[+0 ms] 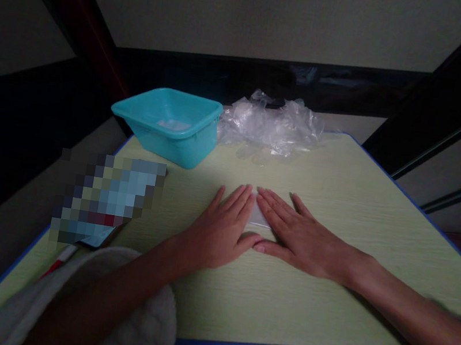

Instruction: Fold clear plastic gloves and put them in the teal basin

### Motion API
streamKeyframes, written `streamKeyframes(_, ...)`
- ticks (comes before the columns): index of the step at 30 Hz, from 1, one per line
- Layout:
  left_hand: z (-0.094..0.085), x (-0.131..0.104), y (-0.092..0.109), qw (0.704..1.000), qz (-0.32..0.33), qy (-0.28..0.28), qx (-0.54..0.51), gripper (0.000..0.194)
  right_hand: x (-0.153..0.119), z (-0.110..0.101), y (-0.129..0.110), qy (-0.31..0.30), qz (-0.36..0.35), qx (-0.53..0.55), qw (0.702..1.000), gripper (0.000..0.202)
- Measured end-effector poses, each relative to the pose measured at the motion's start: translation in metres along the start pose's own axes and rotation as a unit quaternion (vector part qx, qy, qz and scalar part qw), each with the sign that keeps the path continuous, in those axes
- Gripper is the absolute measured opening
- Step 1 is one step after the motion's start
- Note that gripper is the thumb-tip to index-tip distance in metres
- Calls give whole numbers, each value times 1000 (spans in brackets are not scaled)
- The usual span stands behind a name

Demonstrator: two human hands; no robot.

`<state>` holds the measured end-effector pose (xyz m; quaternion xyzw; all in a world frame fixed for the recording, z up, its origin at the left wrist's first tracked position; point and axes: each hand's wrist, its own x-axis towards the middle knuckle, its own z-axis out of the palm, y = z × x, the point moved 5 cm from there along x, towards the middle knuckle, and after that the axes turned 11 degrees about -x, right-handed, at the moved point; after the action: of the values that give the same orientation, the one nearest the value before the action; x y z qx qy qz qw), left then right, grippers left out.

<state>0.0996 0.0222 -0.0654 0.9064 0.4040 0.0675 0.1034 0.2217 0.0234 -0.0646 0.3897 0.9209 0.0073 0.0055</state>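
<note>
A small, flat, whitish piece (259,214) lies on the table, partly hidden under my fingers. My left hand (226,227) rests palm down over its left side, fingers stretched out. From the right, my right hand (301,236) lies flat over the other side, its fingers also extended. The two thumbs meet just below the piece, and the fingertips of both hands come close together above it. Neither hand is wrapped round anything.
A turquoise plastic basin (200,144) with something pale inside stands at the back left of the blue-edged table (380,219). Beside it is a heap of clear plastic bags (271,123). A pixelated area covers an object at the left, with a red-and-white item (61,259) nearby.
</note>
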Motion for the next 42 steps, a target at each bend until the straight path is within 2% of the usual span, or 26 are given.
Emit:
streamKeyframes(3,-1,0,0,1000,-3,-10,-2,63,0,1,0,-6,3,5,1000,84)
streamKeyframes(8,-4,0,0,1000,-3,-10,-9,61,1,0,0,21,3,29,999,83)
streamKeyframes(14,-2,0,-2,1000,-6,-28,12,60,1,-2,-1,-5,19,30,999,88)
streamKeyframes(19,0,0,-3,1000,4,-14,27,59,1,-4,-1,-15,25,35,999,87)
streamKeyframes(25,0,-1,-5,999,12,-16,25,58,0,-4,-1,20,18,57,998,86)
streamKeyframes(33,-1,-3,-10,999,33,-7,1,59,-1,-8,-1,-3,21,52,998,84)
streamKeyframes(39,-1,-2,-12,999,25,15,-39,58,2,-17,-3,39,26,29,998,75)
streamKeyframes(42,-1,-1,-17,998,6,19,-68,61,4,-22,-6,73,0,16,997,62)
